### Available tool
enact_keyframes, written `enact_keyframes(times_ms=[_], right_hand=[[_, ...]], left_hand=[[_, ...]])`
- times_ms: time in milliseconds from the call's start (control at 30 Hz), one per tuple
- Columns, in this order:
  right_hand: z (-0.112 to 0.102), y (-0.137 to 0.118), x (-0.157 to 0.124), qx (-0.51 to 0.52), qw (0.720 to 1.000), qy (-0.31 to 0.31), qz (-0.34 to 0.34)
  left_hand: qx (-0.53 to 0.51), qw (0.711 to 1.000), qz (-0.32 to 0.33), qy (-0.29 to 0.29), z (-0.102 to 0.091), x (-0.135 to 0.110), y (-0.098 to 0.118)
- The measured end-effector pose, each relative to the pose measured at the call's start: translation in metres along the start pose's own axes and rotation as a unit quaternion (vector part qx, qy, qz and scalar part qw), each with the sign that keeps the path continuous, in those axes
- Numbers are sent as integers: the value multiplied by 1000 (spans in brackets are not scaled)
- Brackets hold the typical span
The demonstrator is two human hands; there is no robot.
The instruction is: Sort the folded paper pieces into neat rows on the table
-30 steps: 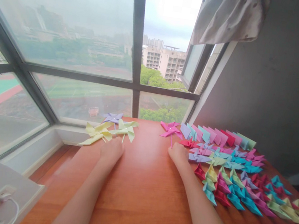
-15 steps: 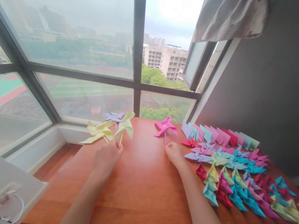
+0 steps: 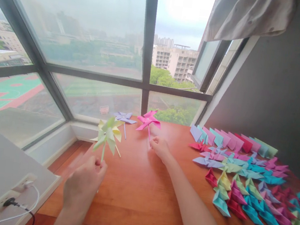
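My left hand (image 3: 84, 181) is closed round the stick of a light green paper pinwheel (image 3: 108, 135), held upright above the table's left part. Behind it, partly covered, a pale yellow pinwheel (image 3: 117, 132) lies at the far left of the table. A lilac pinwheel (image 3: 125, 117) rests farther back, its stick toward me. My right hand (image 3: 160, 149) pinches the stick of a bright pink pinwheel (image 3: 149, 120) near the table's back edge. Its fingertips are partly turned away from view.
On the table's right stand rows of folded paper: cards (image 3: 232, 141) at the back, cranes (image 3: 232, 165) in the middle, boats (image 3: 253, 209) in front. The wooden table (image 3: 138, 211) meets windows behind. A socket with plugged cables (image 3: 18, 204) is at lower left.
My left hand has lifted the light green pinwheel toward me and left, away from the lilac one. The pink pinwheel has moved left with my right hand. The view has turned slightly left.
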State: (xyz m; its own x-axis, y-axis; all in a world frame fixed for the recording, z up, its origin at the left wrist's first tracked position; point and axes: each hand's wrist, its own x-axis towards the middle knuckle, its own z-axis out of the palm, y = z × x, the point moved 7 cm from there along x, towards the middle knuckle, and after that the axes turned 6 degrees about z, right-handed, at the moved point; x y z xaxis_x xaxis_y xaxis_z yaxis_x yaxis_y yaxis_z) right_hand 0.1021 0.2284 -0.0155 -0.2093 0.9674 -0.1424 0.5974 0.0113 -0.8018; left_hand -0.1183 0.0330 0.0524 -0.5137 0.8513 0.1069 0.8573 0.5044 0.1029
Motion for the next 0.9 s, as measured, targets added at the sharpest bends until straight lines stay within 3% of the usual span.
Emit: enact_keyframes(times_ms=[133,267,533,667,733,833,900], right_hand=[[14,-21,9,-29,1000,-6,-8],[19,-26,0,-81,997,-2,-13],[30,-28,-74,-150,986,-34,-62],[38,-37,-109,-178,979,-44,-92],[43,-43,-123,-208,972,-39,-106],[54,-50,-139,-254,959,-29,-123],[62,-54,-147,-273,951,-26,-145]], left_hand=[[6,1000,15,-13,9,-6,-2],[16,997,28,-72,24,-13,6],[17,987,72,-140,43,-22,29],[-51,976,149,-150,47,-24,42],[-69,977,167,-116,41,-20,43],[-8,986,165,17,22,-7,37],[45,976,196,82,14,3,38]])
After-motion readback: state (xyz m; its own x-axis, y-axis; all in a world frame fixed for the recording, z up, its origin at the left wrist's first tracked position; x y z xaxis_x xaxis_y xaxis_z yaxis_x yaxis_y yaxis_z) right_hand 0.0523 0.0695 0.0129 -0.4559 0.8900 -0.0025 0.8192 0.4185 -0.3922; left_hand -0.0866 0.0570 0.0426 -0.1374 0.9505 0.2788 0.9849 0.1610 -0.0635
